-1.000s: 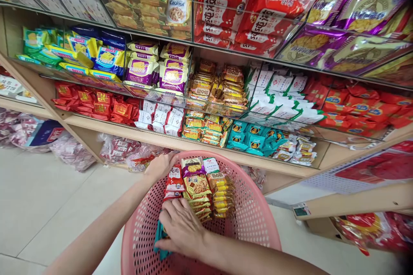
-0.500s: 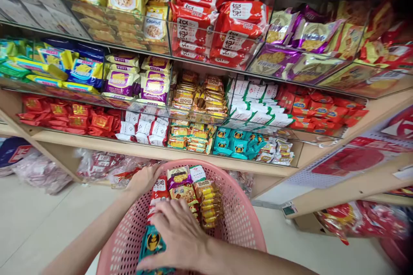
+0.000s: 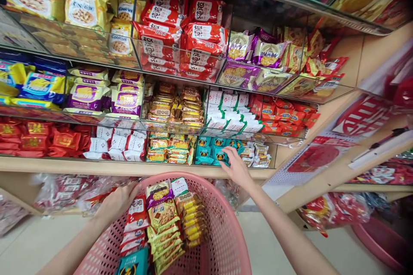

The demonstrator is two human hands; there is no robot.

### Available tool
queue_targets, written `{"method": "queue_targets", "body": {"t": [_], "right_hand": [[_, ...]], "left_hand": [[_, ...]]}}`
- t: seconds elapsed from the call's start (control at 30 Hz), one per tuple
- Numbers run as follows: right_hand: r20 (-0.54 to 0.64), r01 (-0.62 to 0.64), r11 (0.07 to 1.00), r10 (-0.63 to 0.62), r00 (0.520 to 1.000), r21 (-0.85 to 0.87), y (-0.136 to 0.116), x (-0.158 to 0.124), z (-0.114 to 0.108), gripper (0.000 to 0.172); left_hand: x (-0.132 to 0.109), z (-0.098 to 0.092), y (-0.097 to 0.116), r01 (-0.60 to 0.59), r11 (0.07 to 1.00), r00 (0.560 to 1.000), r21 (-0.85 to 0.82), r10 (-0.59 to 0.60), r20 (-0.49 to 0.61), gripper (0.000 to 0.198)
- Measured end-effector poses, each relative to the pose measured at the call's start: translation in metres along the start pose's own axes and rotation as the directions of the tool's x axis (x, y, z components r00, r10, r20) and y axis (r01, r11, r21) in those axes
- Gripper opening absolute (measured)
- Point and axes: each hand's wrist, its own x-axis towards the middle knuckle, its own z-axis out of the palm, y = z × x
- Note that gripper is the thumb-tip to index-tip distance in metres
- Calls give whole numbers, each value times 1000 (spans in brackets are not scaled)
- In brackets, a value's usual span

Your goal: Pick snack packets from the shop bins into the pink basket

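Observation:
My left hand (image 3: pixel 116 201) grips the far left rim of a pink perforated plastic basket (image 3: pixel 229 219). On the lowest shelf compartment, the fingers of my right hand (image 3: pixel 238 167) are stretched out over small teal packets (image 3: pixel 204 151), seemingly touching them, with no packet visibly held. Inside the basket lie red-and-white packs (image 3: pixel 137 215), a purple biscuit pack (image 3: pixel 159 193), a column of yellow biscuit packs (image 3: pixel 164 232), gold-brown packs (image 3: pixel 193 219), a white-and-green packet (image 3: pixel 179 186) and a teal packet (image 3: pixel 133 263) at the near left.
Glass-fronted shelves hold cookie packs (image 3: pixel 84 6), red packs (image 3: pixel 203 34), purple packs (image 3: pixel 269 53) and white-green packets (image 3: pixel 227 114). Below the shelf ledge (image 3: pixel 64 165) lie bagged goods (image 3: pixel 64 191). A second pink basket (image 3: pixel 377 240) stands at the right on the floor.
My right hand has left the teal packet inside the basket and moved up and right to the teal packets on the shelf. The view has shifted right; my left hand stays on the rim.

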Motion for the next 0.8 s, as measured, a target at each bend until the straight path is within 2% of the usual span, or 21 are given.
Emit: {"method": "queue_targets", "body": {"t": [0.13, 0.3, 0.47, 0.63, 0.8], "right_hand": [[129, 9, 996, 3, 992, -92, 16, 17, -7, 50], [202, 18, 979, 24, 979, -203, 15, 31, -9, 46], [242, -12, 954, 89, 966, -300, 16, 36, -6, 44], [252, 15, 940, 76, 965, -340, 17, 35, -5, 44], [261, 26, 935, 72, 963, -354, 14, 37, -7, 44]], "left_hand": [[-3, -4, 5, 23, 999, 1000, -29, -23, -18, 46], [-4, -3, 5, 51, 999, 999, -16, -51, -6, 52], [-4, -3, 5, 66, 998, 998, -11, -66, -5, 50], [-4, -5, 9, 72, 996, 997, -48, -73, -8, 52], [-6, -5, 9, 65, 998, 998, -3, -65, 8, 50]]}}
